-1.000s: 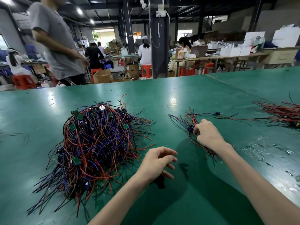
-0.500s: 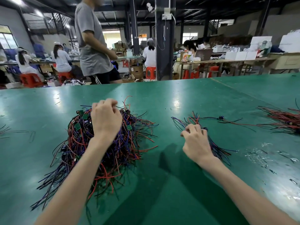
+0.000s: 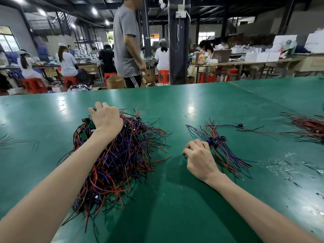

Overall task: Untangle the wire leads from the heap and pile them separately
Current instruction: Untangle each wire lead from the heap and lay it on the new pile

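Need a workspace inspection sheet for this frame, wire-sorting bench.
surface: green table, glossy, lamp glare.
job's things: tangled heap of red, blue and black leads, left; small pile centre-right; another bundle at right edge.
clutter: wire scraps on the right; stray wires at left edge.
grippers: left hand atop the heap, grip unclear; right hand loosely curled beside the small pile, nothing seen in it.
cables: cord on the pillar.
surroundings: standing person, seated workers, red stools.
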`<state>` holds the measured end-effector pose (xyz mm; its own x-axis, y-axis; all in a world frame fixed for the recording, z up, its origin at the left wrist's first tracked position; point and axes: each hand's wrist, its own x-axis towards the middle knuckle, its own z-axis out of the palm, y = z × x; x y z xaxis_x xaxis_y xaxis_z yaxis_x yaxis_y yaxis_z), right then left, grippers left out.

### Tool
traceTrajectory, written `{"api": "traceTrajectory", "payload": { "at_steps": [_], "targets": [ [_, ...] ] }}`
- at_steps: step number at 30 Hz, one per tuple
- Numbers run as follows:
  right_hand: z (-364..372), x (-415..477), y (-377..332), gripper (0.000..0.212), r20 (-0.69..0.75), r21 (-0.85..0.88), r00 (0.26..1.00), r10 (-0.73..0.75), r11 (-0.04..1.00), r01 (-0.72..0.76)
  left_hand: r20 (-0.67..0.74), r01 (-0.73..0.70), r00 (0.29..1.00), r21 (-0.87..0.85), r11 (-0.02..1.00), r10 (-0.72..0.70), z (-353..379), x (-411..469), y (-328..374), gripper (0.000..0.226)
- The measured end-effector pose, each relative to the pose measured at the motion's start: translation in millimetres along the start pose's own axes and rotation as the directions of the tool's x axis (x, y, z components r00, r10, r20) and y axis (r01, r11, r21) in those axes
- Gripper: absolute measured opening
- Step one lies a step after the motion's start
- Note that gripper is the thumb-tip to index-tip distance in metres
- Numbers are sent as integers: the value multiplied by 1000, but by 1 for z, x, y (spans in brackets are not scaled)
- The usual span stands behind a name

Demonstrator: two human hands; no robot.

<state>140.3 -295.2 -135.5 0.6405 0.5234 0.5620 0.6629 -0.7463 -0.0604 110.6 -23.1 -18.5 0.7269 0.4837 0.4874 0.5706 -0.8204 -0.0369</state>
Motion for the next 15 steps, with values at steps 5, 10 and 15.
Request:
{"api": "traceTrajectory", "payload": {
  "at_steps": [5, 10, 15],
  "targets": [
    [1, -1, -2, 12, 19, 16, 1000, -14, 1000, 13, -116, 2, 993, -118, 993, -16, -2, 4, 1, 18],
    [2, 0, -2, 9, 13, 49, 999, -35, 998, 34, -135, 124, 969, -457, 881, -206, -22, 24, -3, 30],
    [2, 0, -1, 10, -2, 56, 1000, -24, 998, 24, -154, 142, 928, -695, 705, -338, -41, 35, -1, 24]
  ]
}}
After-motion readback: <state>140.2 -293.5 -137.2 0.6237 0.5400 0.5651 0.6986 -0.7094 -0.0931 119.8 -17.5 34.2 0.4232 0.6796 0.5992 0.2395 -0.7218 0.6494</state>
